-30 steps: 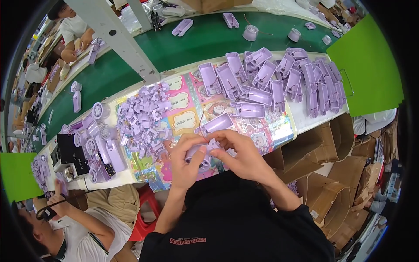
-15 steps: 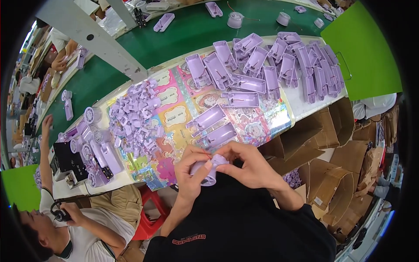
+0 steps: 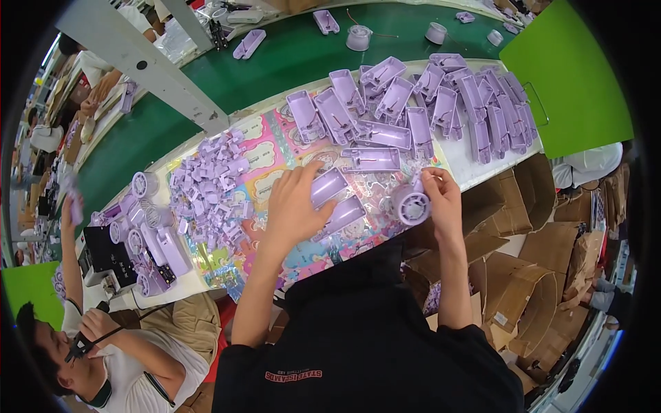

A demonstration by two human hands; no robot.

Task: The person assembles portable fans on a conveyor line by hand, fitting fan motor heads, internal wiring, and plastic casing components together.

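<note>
Head view, and what a spread: the green belt point(image 3: 289, 63) runs beyond the patterned sheet point(image 3: 306, 256), while the white table point(image 3: 460, 157) carries that sheet and shows past its right edge. Over the sheet's far right corner, the pile of lilac housings point(image 3: 383, 133) spills onto the bare tabletop, many hollow side up, presumably so the wires inside stay free. Across the sheet's left part sits the heap of small lilac parts point(image 3: 210, 182), loose and within arm's reach, probably for quick picking (no neat rows there!).

To the hands! Left hand point(image 3: 292, 206) is over the sheet's middle, fingers spread, thumb apart, right by two open housings point(image 3: 334, 184) lying side by side on the sheet; whether it grips either, I cannot tell. And the right hand point(image 3: 446, 199), at the sheet's right edge, pinches the round fan piece point(image 3: 413, 208) near a small stub at its rim, a hold that seems meant to keep the spoked face uncovered.
</note>
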